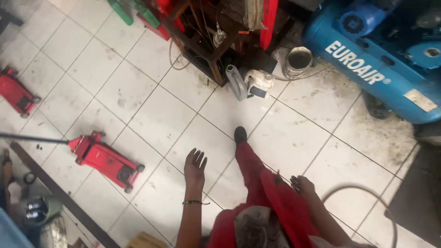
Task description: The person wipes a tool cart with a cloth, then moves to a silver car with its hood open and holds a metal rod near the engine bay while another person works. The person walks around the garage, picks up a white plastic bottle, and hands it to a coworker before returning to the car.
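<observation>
Over tiled floor [174,115] | hands [195,166] empty | red jack [108,160] left, apart

I see glossy, grimy ceramic floor tiles [161,115], a red painted-metal jack [108,160], and matt red cloth trousers [271,193].

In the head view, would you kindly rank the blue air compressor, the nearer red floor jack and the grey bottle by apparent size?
1. Blue air compressor, partly cut off by the frame.
2. Nearer red floor jack.
3. Grey bottle, though it stands farther from the camera.
</observation>
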